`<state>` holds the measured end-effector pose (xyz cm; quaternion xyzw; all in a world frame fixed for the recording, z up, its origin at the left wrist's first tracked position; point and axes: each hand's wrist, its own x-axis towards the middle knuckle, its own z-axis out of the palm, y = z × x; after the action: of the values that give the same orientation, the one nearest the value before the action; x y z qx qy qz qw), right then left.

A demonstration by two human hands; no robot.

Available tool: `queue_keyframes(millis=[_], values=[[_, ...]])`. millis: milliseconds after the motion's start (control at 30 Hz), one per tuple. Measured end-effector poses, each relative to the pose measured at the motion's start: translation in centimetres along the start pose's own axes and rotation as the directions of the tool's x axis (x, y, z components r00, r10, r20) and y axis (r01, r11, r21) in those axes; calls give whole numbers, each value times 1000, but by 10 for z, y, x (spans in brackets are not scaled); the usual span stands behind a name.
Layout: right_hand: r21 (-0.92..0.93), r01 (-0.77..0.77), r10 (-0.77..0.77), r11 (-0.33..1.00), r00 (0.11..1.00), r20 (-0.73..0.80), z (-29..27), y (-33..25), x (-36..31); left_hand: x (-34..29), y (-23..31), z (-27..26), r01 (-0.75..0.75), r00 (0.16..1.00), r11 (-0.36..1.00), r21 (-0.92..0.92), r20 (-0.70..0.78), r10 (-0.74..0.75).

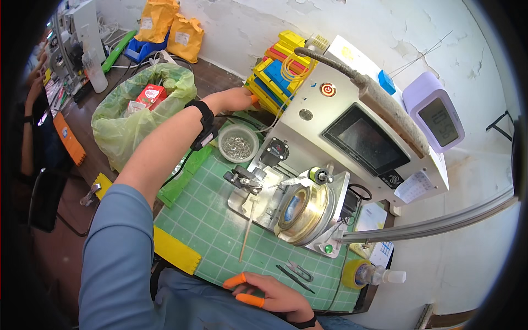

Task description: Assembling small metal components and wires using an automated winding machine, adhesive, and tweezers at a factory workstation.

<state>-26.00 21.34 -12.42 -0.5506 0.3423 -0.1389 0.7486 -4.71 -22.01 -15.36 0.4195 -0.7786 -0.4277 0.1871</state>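
Observation:
My left hand (232, 99) is stretched far out to the stacked yellow, red and blue plastic trays (270, 82). An orange finger cot shows at their edge; most of its fingers are hidden, so its grip is unclear. Near the front edge of the green cutting mat (212, 234) is my right hand (278, 294), its fingers apart and nothing in them. Orange cots cover two of its fingers. Beyond it lie black tweezers (295, 279) and small thread snips (300, 270). A bowl of small metal parts (237, 143) stands below my left wrist.
A benchtop machine (352, 104) with a dark screen and a round metal bowl (302, 214) fills the centre right. A thin wooden stick (248, 231) leans at its base. Left stands a bag-lined bin (118, 118); right, a tape roll (352, 274) and bottle (385, 276).

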Motion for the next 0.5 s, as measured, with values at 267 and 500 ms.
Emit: queue_keyframes(millis=[267,500], values=[[-15,2,-2,1000,1000,-2,0,-1,0,-6,-6,-7,85,942,560,824,-250,224],[-16,17,-17,1000,1000,-1,1,1,-1,-17,0,-35,193,883,497,846,-371,288]])
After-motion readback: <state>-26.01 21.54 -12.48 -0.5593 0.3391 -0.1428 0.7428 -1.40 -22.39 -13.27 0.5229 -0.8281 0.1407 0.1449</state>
